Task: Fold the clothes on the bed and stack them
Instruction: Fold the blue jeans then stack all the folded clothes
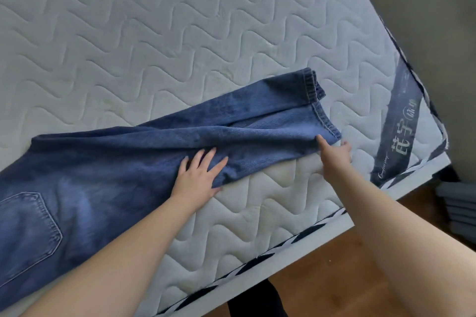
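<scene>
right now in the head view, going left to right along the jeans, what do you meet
back pocket → left hand flat on the jeans → right hand at the leg hem → printed mattress label

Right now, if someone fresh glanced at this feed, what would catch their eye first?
The blue jeans sprawled lengthwise across the white quilted mattress, legs laid together, back pocket at lower left. Next, the left hand pressed flat on the legs and the right hand pinching the near hem. A grey printed label marks the mattress corner at right.
</scene>
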Action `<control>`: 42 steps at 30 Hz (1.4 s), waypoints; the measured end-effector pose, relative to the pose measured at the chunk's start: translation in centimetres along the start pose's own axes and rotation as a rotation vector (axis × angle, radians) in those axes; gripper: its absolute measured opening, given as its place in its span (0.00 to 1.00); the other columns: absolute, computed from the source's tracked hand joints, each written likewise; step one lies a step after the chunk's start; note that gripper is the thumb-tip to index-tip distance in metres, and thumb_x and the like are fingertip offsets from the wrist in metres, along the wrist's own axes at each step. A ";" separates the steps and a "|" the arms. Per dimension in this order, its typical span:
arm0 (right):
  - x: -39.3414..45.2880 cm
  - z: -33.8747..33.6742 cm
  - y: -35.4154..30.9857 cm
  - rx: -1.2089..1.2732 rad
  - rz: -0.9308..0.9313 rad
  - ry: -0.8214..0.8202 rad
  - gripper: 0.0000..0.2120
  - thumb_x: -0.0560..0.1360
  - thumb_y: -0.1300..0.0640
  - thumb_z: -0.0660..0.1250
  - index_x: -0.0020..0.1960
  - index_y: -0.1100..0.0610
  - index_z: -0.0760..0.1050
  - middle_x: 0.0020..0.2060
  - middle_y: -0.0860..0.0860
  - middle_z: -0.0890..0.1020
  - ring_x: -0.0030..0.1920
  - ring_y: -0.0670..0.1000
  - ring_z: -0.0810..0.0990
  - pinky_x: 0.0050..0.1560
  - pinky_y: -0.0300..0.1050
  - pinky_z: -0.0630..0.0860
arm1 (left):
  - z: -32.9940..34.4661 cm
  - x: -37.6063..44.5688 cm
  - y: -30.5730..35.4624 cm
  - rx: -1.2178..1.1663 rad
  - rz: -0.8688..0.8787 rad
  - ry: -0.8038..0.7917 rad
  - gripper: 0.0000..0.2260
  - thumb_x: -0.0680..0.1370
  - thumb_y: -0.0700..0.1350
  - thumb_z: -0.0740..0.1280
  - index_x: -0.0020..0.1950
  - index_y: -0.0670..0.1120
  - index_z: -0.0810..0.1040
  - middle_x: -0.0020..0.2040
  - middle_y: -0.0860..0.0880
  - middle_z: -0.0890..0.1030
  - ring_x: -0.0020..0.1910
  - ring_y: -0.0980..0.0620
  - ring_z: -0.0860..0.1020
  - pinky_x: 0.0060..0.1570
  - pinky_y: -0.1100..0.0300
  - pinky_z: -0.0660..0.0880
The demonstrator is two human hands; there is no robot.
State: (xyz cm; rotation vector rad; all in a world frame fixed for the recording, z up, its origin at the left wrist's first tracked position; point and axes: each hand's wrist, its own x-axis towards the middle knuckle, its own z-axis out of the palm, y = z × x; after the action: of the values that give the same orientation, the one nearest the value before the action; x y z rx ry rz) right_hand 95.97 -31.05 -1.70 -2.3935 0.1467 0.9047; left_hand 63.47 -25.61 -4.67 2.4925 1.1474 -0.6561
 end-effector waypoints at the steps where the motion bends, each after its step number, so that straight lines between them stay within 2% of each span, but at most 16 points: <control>1: 0.7 -0.1 -0.2 0.084 0.009 -0.038 0.37 0.72 0.46 0.73 0.75 0.54 0.60 0.66 0.59 0.69 0.56 0.59 0.76 0.48 0.48 0.72 | 0.1 0.1 0.1 -0.001 -0.004 0.009 0.35 0.78 0.64 0.58 0.79 0.60 0.43 0.80 0.50 0.44 0.78 0.46 0.47 0.74 0.42 0.50; 3: 1.3 -0.3 -0.8 0.313 0.041 -0.165 0.23 0.76 0.55 0.71 0.67 0.58 0.67 0.56 0.58 0.75 0.45 0.53 0.78 0.40 0.43 0.77 | 0.1 0.2 0.0 0.004 0.000 0.011 0.34 0.78 0.64 0.57 0.79 0.61 0.44 0.80 0.51 0.45 0.78 0.47 0.47 0.74 0.42 0.50; 5: 0.7 -0.5 -1.6 0.454 0.063 -0.267 0.12 0.78 0.62 0.65 0.61 0.58 0.71 0.54 0.57 0.79 0.44 0.50 0.80 0.39 0.40 0.80 | -0.3 0.3 -0.1 -0.016 -0.004 -0.032 0.33 0.78 0.65 0.56 0.78 0.62 0.44 0.80 0.51 0.45 0.77 0.47 0.46 0.75 0.43 0.49; 9: -3.5 -0.4 -3.3 0.530 -0.080 -0.364 0.13 0.75 0.65 0.59 0.56 0.59 0.76 0.46 0.54 0.82 0.44 0.50 0.81 0.39 0.40 0.80 | -1.9 1.0 -0.1 -0.271 -0.064 -0.126 0.27 0.78 0.69 0.51 0.76 0.64 0.57 0.79 0.54 0.51 0.77 0.50 0.48 0.76 0.44 0.47; 11: -7.2 0.4 -3.5 0.503 -0.228 -0.430 0.10 0.73 0.66 0.60 0.51 0.60 0.77 0.39 0.53 0.81 0.39 0.50 0.78 0.37 0.41 0.78 | -3.3 1.3 -0.4 -0.629 -0.140 -0.106 0.20 0.81 0.64 0.51 0.66 0.61 0.74 0.73 0.53 0.67 0.74 0.50 0.61 0.74 0.48 0.56; 13: -11.4 1.4 -2.9 0.397 -0.403 -0.531 0.11 0.72 0.67 0.61 0.48 0.56 0.77 0.37 0.50 0.80 0.38 0.49 0.76 0.37 0.40 0.75 | -5.1 1.0 -0.9 -1.137 -0.260 -0.030 0.25 0.79 0.66 0.48 0.54 0.56 0.82 0.60 0.54 0.80 0.63 0.54 0.75 0.66 0.55 0.66; 16: -17.3 3.3 -1.0 0.123 -0.656 -0.697 0.12 0.72 0.63 0.62 0.49 0.50 0.78 0.41 0.46 0.80 0.42 0.40 0.77 0.45 0.34 0.74 | -7.6 -0.5 -2.5 -1.678 -0.415 0.005 0.38 0.73 0.73 0.45 0.53 0.48 0.82 0.51 0.47 0.85 0.52 0.49 0.83 0.52 0.56 0.76; 18: -20.3 5.0 0.7 -0.030 -0.811 -0.760 0.10 0.73 0.63 0.64 0.50 0.54 0.81 0.42 0.45 0.78 0.43 0.39 0.76 0.47 0.33 0.71 | -8.5 -1.8 -3.9 -1.895 -0.418 -0.077 0.41 0.72 0.75 0.45 0.57 0.45 0.81 0.53 0.42 0.84 0.49 0.45 0.84 0.43 0.53 0.80; 20: -22.5 6.7 2.3 -0.125 -0.896 -0.783 0.10 0.74 0.66 0.65 0.51 0.58 0.82 0.45 0.48 0.79 0.47 0.44 0.77 0.50 0.34 0.71 | -8.9 -3.5 -5.4 -1.987 -0.315 -0.160 0.42 0.70 0.77 0.47 0.63 0.47 0.79 0.58 0.42 0.83 0.55 0.43 0.82 0.47 0.49 0.80; 23: -24.5 8.7 3.8 -0.163 -0.877 -0.772 0.10 0.76 0.66 0.64 0.53 0.60 0.82 0.50 0.51 0.81 0.52 0.49 0.78 0.55 0.40 0.72 | -8.9 -5.7 -6.6 -1.928 -0.233 -0.163 0.33 0.70 0.73 0.62 0.65 0.51 0.77 0.60 0.45 0.82 0.57 0.44 0.82 0.50 0.46 0.80; 26: -25.1 9.8 4.4 -0.197 -0.810 -0.863 0.12 0.76 0.65 0.63 0.54 0.56 0.82 0.47 0.50 0.84 0.50 0.47 0.80 0.54 0.42 0.75 | -8.0 -6.4 -6.7 -1.732 -0.346 0.039 0.08 0.78 0.47 0.69 0.56 0.51 0.80 0.55 0.46 0.84 0.51 0.46 0.83 0.46 0.51 0.81; 29: -24.9 10.1 4.7 -0.168 -0.724 -0.921 0.19 0.74 0.68 0.59 0.52 0.50 0.82 0.47 0.44 0.85 0.51 0.41 0.81 0.55 0.34 0.75 | -6.5 -7.4 -8.0 -1.698 -0.480 0.204 0.18 0.77 0.33 0.60 0.52 0.55 0.81 0.49 0.51 0.85 0.51 0.49 0.83 0.49 0.54 0.79; 33: -23.5 10.9 4.4 -0.101 -0.630 -0.766 0.20 0.75 0.70 0.56 0.50 0.50 0.81 0.46 0.45 0.84 0.49 0.43 0.82 0.52 0.36 0.75 | -4.3 -10.9 -12.5 -1.646 -0.665 0.367 0.18 0.75 0.39 0.61 0.48 0.62 0.81 0.48 0.55 0.85 0.49 0.52 0.83 0.49 0.54 0.79; 38: -22.6 13.1 3.5 -0.144 -0.569 -0.749 0.18 0.78 0.67 0.57 0.52 0.48 0.79 0.49 0.46 0.84 0.50 0.45 0.82 0.54 0.42 0.76 | -1.1 -17.7 -17.7 -1.351 -0.995 0.440 0.08 0.74 0.43 0.60 0.47 0.53 0.77 0.44 0.52 0.81 0.46 0.46 0.79 0.39 0.56 0.73; 40: -22.3 13.8 3.0 -0.138 -0.534 -0.728 0.17 0.79 0.66 0.57 0.56 0.48 0.78 0.53 0.46 0.83 0.51 0.45 0.82 0.56 0.46 0.77 | 0.4 -20.2 -19.1 -1.188 -1.056 0.361 0.08 0.76 0.43 0.62 0.54 0.49 0.74 0.48 0.47 0.80 0.45 0.45 0.78 0.41 0.54 0.72; 42: -21.9 14.2 2.4 -0.124 -0.506 -0.710 0.17 0.79 0.65 0.58 0.59 0.47 0.76 0.57 0.47 0.82 0.54 0.47 0.81 0.59 0.49 0.77 | 1.0 -21.2 -20.0 -1.102 -1.042 0.282 0.19 0.76 0.42 0.66 0.67 0.45 0.71 0.58 0.43 0.78 0.52 0.41 0.77 0.51 0.49 0.75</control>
State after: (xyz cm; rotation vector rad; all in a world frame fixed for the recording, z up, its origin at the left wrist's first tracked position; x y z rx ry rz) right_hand 70.36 -27.31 2.48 -1.9160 -0.7623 1.4476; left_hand 35.61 -26.79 3.83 0.9814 2.1182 0.1815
